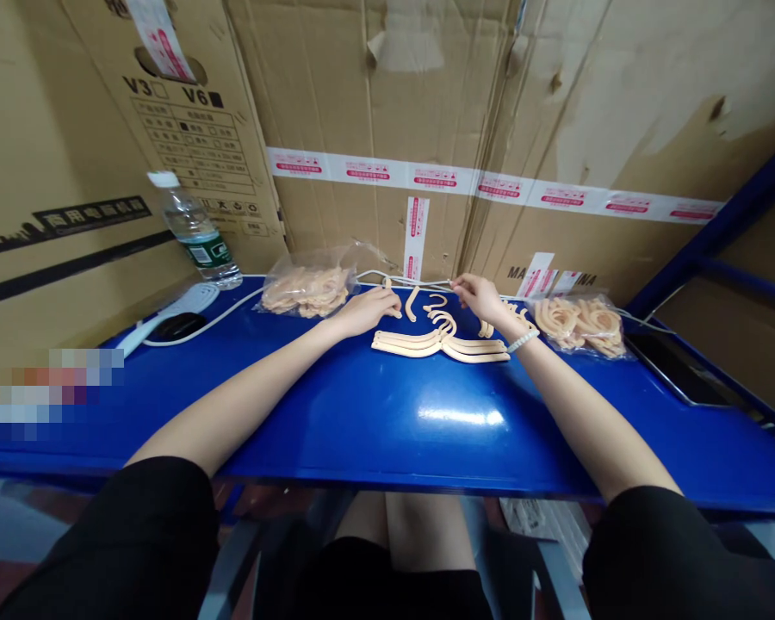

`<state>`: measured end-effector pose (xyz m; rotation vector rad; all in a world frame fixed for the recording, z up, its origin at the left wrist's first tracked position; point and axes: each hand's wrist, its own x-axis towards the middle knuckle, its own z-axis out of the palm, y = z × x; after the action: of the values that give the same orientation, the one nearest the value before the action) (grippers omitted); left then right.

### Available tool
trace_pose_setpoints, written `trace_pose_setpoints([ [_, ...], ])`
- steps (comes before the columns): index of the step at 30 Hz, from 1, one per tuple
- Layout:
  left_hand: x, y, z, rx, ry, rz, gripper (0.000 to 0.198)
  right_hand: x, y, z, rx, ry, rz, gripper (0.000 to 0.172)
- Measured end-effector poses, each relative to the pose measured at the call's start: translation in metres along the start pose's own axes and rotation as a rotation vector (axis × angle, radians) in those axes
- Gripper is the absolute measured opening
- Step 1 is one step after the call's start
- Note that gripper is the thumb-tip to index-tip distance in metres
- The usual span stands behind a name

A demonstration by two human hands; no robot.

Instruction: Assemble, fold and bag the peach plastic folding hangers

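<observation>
My left hand point(369, 311) is at the left of the loose beige pieces, its fingers bent over a small beige piece point(394, 312) near the fingertips. Fingers pinched together, my right hand point(479, 296) is by the white cable at the back; what lies between them is too small to tell. Between and in front of both hands lie several beige hangers point(410, 344), stacked with their hooks pointing back. A curved beige piece point(412, 305) and a loose hook point(437, 300) rest behind them. More beige parts point(486, 329) are partly hidden under my right hand.
Clear bags of beige parts sit at the left point(310, 290) and right point(578, 323) of the blue table point(362, 430). At the left stand a water bottle point(201, 237), a white brush-like object point(187, 303) and a black object point(177, 326). A phone point(678, 368) lies right; cardboard point(375, 112) rises behind.
</observation>
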<state>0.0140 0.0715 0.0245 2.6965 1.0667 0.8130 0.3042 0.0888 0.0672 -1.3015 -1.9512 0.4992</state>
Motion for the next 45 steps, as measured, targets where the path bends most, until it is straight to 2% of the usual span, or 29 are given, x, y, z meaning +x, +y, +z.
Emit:
trace_pose_setpoints([
  [3,-0.005,0.015,-0.011,-0.020,0.059,-0.010,0.019,-0.017,-0.012,-0.011,0.135,0.057,0.013,0.020],
  [6,-0.011,0.043,-0.021,-0.143,0.145,0.040,0.019,-0.040,-0.031,-0.013,0.321,0.081,0.029,0.030],
  [9,-0.018,0.074,-0.021,-0.323,0.190,0.087,0.018,-0.068,-0.052,-0.005,0.694,0.064,0.116,0.037],
  [13,-0.029,0.102,-0.007,-0.630,0.277,-0.079,0.010,-0.101,-0.067,0.012,0.877,-0.009,0.298,0.041],
  [15,-0.033,0.107,0.002,-0.784,0.331,-0.179,0.008,-0.110,-0.067,0.019,0.927,-0.014,0.369,0.039],
  [19,-0.038,0.107,0.013,-1.049,0.331,-0.358,0.054,-0.119,-0.059,0.027,1.020,-0.033,0.429,0.036],
  [20,-0.039,0.106,0.014,-1.106,0.312,-0.392,0.060,-0.120,-0.058,0.028,1.040,-0.034,0.442,0.036],
  [21,-0.040,0.105,0.015,-1.155,0.290,-0.419,0.060,-0.121,-0.056,0.028,1.057,-0.031,0.455,0.037],
  [23,-0.043,0.105,0.017,-1.220,0.251,-0.452,0.044,-0.123,-0.054,0.028,1.081,-0.029,0.481,0.041],
  [26,-0.047,0.108,0.018,-1.239,0.279,-0.460,0.027,-0.125,-0.053,0.028,1.098,-0.061,0.504,0.041],
  [30,-0.051,0.116,0.016,-1.150,0.392,-0.432,0.024,-0.126,-0.054,0.030,1.097,-0.154,0.495,0.025],
  [35,-0.054,0.122,0.015,-0.978,0.376,-0.344,0.022,-0.125,-0.058,0.029,1.089,-0.250,0.467,0.023],
  [39,-0.056,0.124,0.018,-0.977,0.364,-0.332,0.022,-0.125,-0.061,0.026,1.096,-0.334,0.445,0.023],
  [45,-0.057,0.123,0.018,-0.932,0.368,-0.337,0.023,-0.126,-0.063,0.024,1.114,-0.364,0.449,0.020],
])
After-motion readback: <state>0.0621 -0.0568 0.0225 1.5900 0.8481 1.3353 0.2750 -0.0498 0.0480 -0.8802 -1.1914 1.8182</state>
